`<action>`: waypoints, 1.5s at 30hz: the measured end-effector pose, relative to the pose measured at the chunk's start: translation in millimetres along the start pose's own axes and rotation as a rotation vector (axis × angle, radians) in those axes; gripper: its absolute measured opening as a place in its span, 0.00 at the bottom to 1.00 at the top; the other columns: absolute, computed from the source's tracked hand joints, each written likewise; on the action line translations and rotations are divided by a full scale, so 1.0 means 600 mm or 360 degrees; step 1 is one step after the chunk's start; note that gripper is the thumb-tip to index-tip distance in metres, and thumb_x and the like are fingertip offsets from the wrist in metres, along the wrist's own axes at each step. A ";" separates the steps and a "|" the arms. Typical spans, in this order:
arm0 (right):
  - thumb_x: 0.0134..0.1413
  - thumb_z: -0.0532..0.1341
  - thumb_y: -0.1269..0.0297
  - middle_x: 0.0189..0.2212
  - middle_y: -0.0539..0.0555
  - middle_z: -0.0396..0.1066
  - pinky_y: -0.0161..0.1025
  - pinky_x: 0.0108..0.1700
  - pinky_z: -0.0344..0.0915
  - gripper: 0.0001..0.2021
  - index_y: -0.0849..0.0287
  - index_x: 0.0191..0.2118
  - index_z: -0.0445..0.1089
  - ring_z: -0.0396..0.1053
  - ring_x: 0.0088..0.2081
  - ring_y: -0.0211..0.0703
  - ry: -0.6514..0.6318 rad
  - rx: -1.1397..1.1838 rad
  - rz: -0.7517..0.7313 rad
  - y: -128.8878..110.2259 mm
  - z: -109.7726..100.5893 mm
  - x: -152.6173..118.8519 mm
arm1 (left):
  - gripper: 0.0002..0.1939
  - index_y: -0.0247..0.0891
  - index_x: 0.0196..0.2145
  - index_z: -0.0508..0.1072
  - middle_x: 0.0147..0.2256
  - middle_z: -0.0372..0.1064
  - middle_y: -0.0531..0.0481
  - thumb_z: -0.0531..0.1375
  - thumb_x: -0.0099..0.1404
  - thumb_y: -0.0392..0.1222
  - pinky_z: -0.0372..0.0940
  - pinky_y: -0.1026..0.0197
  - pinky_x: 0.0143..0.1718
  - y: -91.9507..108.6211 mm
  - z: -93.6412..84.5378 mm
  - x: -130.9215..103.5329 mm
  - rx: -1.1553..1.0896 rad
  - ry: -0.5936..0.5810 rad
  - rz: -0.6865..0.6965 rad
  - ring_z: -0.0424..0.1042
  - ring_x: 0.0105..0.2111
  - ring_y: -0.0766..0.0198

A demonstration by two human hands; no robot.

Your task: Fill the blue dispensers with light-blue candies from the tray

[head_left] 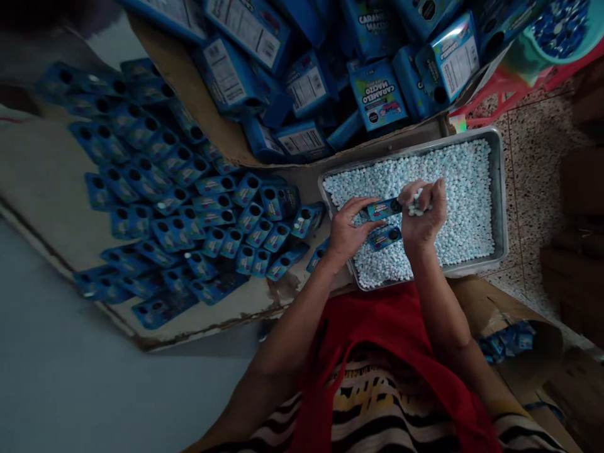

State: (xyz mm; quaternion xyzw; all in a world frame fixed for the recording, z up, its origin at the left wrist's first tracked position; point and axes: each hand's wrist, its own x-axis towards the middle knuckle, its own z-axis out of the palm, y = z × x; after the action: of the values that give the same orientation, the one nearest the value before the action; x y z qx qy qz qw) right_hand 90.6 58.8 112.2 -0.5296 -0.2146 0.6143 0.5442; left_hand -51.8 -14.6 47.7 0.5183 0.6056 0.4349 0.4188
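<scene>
My left hand (346,231) grips a small blue candy box (379,209) between thumb and fingers, its round dark hole facing my right hand. Curled palm-up beside that hole, my right hand (427,217) holds several small pale candies (415,206). Under both hands is a metal tray (501,207) filled with small white and pale blue candies (465,207). A second blue box (384,238) rests on the candies just below the held one, near my left thumb.
Many upright blue boxes with round holes (177,229) crowd the pale table (42,170) at left. A cardboard carton (202,119) of blue boxes stands beyond the tray. At upper right is a teal bucket (523,53); at lower right, an open carton (542,314).
</scene>
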 end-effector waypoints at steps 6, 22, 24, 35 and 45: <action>0.64 0.59 0.29 0.24 0.51 0.57 0.45 0.38 0.73 0.31 0.50 0.24 0.58 0.68 0.32 0.43 -0.0039 0.0142 0.0204 0.017 -0.010 0.006 | 0.21 0.44 0.55 0.81 0.53 0.79 0.44 0.73 0.67 0.51 0.71 0.51 0.62 0.000 0.010 0.016 -0.0005 -0.0079 -0.0038 0.78 0.56 0.53; 0.67 0.68 0.54 0.28 0.46 0.77 0.31 0.30 0.74 0.11 0.53 0.37 0.72 0.75 0.29 0.34 0.0413 0.0615 0.1066 0.031 -0.182 0.034 | 0.21 0.43 0.56 0.77 0.54 0.79 0.47 0.69 0.66 0.42 0.74 0.53 0.59 -0.055 -0.060 -0.034 0.0045 0.0012 -0.0253 0.80 0.53 0.54; 0.71 0.63 0.56 0.27 0.46 0.77 0.32 0.30 0.75 0.09 0.53 0.38 0.72 0.76 0.28 0.35 0.0496 0.0600 0.1172 0.025 -0.189 0.032 | 0.22 0.42 0.56 0.76 0.55 0.79 0.46 0.69 0.65 0.41 0.72 0.53 0.61 -0.066 -0.052 -0.041 -0.0018 0.0021 -0.0296 0.79 0.55 0.54; 0.62 0.67 0.67 0.19 0.38 0.65 0.27 0.21 0.55 0.04 0.54 0.37 0.71 0.54 0.17 0.28 -0.0011 0.0593 0.0900 0.009 -0.182 0.013 | 0.21 0.44 0.59 0.73 0.55 0.77 0.45 0.66 0.70 0.45 0.71 0.50 0.63 -0.090 -0.049 -0.064 0.0356 0.0419 -0.0234 0.77 0.57 0.53; 0.65 0.66 0.56 0.21 0.41 0.64 0.29 0.20 0.54 0.09 0.53 0.35 0.71 0.51 0.18 0.29 -0.0117 0.0549 0.0802 -0.003 -0.152 -0.015 | 0.25 0.43 0.58 0.78 0.54 0.79 0.40 0.74 0.65 0.47 0.72 0.43 0.64 -0.012 0.068 -0.152 0.0342 0.0176 -0.0056 0.78 0.57 0.45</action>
State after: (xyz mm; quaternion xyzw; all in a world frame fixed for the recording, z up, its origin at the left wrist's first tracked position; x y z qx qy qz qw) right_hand 170.9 22.6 85.9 -0.4433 0.0114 0.7762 0.4483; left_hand -4.2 -102.1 35.1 0.5247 0.6799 0.3879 0.3345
